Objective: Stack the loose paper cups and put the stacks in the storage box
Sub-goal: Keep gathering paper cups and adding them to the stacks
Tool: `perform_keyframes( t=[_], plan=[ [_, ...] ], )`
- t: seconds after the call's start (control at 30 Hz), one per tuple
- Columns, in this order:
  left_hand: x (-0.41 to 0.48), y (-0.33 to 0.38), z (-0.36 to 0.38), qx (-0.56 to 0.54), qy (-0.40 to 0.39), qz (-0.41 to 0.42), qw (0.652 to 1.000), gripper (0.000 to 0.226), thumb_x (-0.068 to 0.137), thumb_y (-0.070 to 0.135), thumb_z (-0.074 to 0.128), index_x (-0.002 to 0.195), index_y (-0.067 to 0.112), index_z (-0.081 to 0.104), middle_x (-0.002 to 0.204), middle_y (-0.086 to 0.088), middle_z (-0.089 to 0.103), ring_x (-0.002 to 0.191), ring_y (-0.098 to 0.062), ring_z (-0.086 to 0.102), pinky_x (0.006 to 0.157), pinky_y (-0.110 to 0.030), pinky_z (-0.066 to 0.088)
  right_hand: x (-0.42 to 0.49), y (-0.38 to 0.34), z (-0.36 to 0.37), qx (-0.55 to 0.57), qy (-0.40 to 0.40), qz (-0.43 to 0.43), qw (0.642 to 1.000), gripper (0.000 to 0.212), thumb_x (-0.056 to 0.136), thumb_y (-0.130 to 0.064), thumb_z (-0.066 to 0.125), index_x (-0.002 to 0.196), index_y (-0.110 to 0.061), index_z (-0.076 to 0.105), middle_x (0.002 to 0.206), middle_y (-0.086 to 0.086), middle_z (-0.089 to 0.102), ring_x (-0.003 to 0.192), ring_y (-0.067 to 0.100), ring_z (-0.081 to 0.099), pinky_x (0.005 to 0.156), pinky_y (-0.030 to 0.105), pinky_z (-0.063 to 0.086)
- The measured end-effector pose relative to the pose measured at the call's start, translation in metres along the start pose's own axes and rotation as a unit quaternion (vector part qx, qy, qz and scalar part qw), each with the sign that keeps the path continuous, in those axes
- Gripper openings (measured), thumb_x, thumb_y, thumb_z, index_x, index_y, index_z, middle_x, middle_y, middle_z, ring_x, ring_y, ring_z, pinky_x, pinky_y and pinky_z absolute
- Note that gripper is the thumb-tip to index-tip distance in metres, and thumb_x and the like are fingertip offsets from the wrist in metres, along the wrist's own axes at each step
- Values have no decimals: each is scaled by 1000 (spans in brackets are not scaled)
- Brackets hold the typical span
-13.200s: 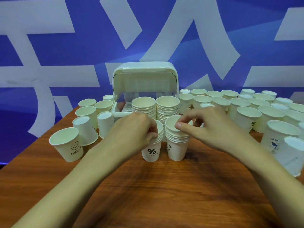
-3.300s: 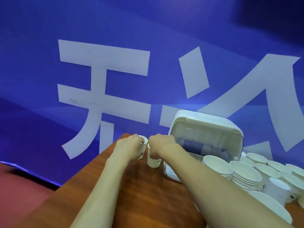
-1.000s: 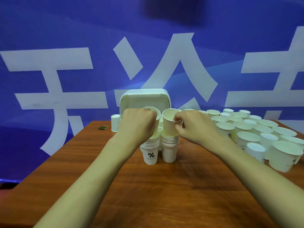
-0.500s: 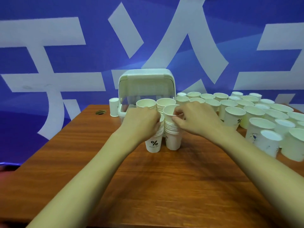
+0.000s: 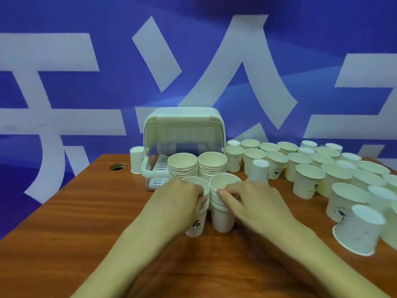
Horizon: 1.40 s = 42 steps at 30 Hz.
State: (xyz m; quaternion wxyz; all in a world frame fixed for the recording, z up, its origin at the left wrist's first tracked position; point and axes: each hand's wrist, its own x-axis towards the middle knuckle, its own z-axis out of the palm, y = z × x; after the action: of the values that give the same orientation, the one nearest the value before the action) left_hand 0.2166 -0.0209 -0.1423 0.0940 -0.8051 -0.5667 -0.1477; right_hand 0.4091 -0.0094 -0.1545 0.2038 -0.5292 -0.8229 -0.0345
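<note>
Stacks: near left stack and near right stack standing side by side on table, just before storage box. Left hand, right hand gripping their upper rims, fingers clamped. Loose cups crowding far right.

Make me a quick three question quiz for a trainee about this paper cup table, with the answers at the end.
1. True or false: the storage box has its lid up.
2. Which hand holds the stack with the percent sign: A left, B right, C neither?
3. Fill in: most loose cups stand to the ____ of the box.

Key
1. True; the lid is raised.
2. A; the left hand grips the percent stack, while the right hand grips the plain stack beside it.
3. Right; a single cup stands on the left. Two finished stacks stand just in front of the box.
</note>
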Motion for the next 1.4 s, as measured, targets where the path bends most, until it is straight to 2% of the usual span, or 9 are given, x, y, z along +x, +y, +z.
perform_keyframes(
  t=[0.13, 0.23, 0.43, 0.6, 0.8, 0.9, 1.07, 1.27, 1.4],
  plan=[
    [6, 5, -15, 8, 6, -15, 1000, 35, 94, 57, 43, 106, 28, 60, 100, 6, 67, 95, -18, 62, 72, -32, 51, 4, 14, -16, 60, 68, 32, 995, 39, 94, -65, 35, 106, -42, 63, 96, -25, 64, 84, 1, 57, 69, 30, 46],
    [27, 7, -38, -10, 49, -8, 999, 35, 92, 59, 45, 113, 35, 58, 101, 12, 68, 99, -13, 61, 78, -34, 52, 20, 44, -27, 69, 134, 81, 985, 26, 93, -58, 49, 102, -42, 66, 94, -25, 67, 79, 2, 58, 68, 29, 48],
    [72, -3, -56, 23, 60, -24, 998, 22, 90, 51, 51, 97, 33, 62, 93, 11, 68, 93, -18, 63, 73, -36, 53, 45, 80, -17, 12, 61, 127, 990, 18, 92, -50, 56, 101, -41, 69, 102, -24, 70, 78, 1, 60, 58, 19, 39],
    [70, -63, -49, 60, 55, -95, 992, 16, 90, 47, 52, 83, 34, 58, 82, 12, 64, 79, -20, 59, 64, -31, 47, 80, 44, -31, 21, 59, 66, 996, 20, 89, -48, 54, 99, -39, 69, 97, -13, 72, 87, 14, 65, 74, 34, 54],
    [67, -168, -13, 109, 15, -190, 976, 17, 87, 46, 53, 78, 31, 58, 85, 6, 65, 79, -22, 58, 64, -31, 47, 157, -41, -35, -26, 35, -78, 996, 21, 88, -41, 55, 96, -30, 71, 98, -8, 72, 94, 22, 63, 72, 33, 48],
    [71, -205, 13, 108, -10, -206, 972, 11, 86, 40, 54, 90, 32, 61, 95, 7, 66, 81, -20, 59, 68, -31, 49, 188, -67, -21, -32, -11, -113, 993, 22, 86, -43, 56, 94, -29, 71, 96, -7, 73, 91, 21, 64, 72, 34, 51],
    [85, -248, 52, 87, -60, -217, 971, 44, 86, 37, 57, 128, 26, 48, 121, 1, 52, 95, -23, 62, 71, -36, 52, 213, -88, 0, -52, -39, -138, 988, 24, 87, -46, 55, 94, -31, 71, 94, -11, 71, 89, 17, 64, 71, 31, 50],
    [117, -261, 79, 41, -94, -194, 976, 87, 85, 56, 57, 154, 36, 8, 163, 1, 4, 122, -25, 55, 84, -38, 50, 200, -34, -24, -42, -12, -42, 998, 18, 89, -49, 57, 93, -39, 71, 81, -24, 65, 88, 10, 61, 70, 31, 46],
    [127, -260, 91, 7, -73, -179, 981, 71, 77, 72, 51, 137, 37, 36, 140, 5, 43, 105, -21, 62, 73, -37, 51, 178, 35, -49, -36, -4, 45, 998, 10, 91, -45, 61, 85, -41, 68, 71, -28, 59, 76, 3, 58, 66, 31, 45]
  ],
)
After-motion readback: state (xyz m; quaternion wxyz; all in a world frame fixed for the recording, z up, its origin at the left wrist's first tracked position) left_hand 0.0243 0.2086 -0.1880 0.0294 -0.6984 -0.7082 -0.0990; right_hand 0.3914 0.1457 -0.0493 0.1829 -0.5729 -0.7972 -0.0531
